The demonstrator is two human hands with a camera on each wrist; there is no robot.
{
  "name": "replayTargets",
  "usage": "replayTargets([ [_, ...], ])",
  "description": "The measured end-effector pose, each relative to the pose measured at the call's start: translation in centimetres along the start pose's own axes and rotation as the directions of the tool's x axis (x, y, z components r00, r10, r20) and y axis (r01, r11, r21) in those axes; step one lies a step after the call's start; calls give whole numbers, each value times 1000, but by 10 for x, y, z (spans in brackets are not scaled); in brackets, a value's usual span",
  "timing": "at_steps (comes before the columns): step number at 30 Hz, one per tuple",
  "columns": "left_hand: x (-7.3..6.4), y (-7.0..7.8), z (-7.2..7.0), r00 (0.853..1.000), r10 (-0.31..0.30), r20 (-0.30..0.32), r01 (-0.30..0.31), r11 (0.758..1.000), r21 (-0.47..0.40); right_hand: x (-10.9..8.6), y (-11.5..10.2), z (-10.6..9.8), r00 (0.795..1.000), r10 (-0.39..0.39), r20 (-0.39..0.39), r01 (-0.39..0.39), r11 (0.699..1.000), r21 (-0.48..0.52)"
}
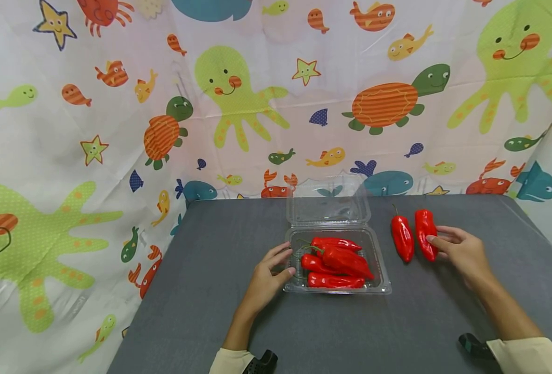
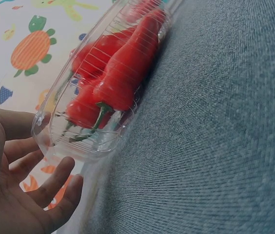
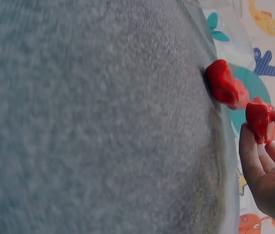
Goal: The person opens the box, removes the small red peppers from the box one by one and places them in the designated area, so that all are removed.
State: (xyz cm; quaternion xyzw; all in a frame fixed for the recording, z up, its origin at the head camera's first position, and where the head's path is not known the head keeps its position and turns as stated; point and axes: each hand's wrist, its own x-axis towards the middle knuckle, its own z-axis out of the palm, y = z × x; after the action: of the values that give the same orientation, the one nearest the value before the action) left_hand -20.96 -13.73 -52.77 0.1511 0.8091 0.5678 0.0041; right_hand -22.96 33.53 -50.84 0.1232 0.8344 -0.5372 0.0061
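A clear plastic clamshell box stands with its lid raised at the back. Several red peppers lie inside it, some with green stems. My left hand is at the box's left side, fingers spread and loosely bent; in the left wrist view the left hand touches the rim. On the right, my right hand pinches a red pepper between thumb and fingers. In the right wrist view this pepper appears lifted off the cloth. Another red pepper lies just left of it.
A grey cloth covers the table. Behind it and on the left hangs a white curtain printed with sea animals. Dark wrist straps sit at both sleeves.
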Motion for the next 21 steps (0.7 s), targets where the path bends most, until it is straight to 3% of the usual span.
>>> replayTargets([
  [12, 0, 0, 0, 1000, 6, -1, -6, 1000, 4, 7, 6, -8, 997, 65, 51, -64, 998, -23],
  [21, 0, 0, -1, 1000, 21, 1, -21, 1000, -3, 10, 11, -10, 996, 53, 69, -48, 996, -80],
])
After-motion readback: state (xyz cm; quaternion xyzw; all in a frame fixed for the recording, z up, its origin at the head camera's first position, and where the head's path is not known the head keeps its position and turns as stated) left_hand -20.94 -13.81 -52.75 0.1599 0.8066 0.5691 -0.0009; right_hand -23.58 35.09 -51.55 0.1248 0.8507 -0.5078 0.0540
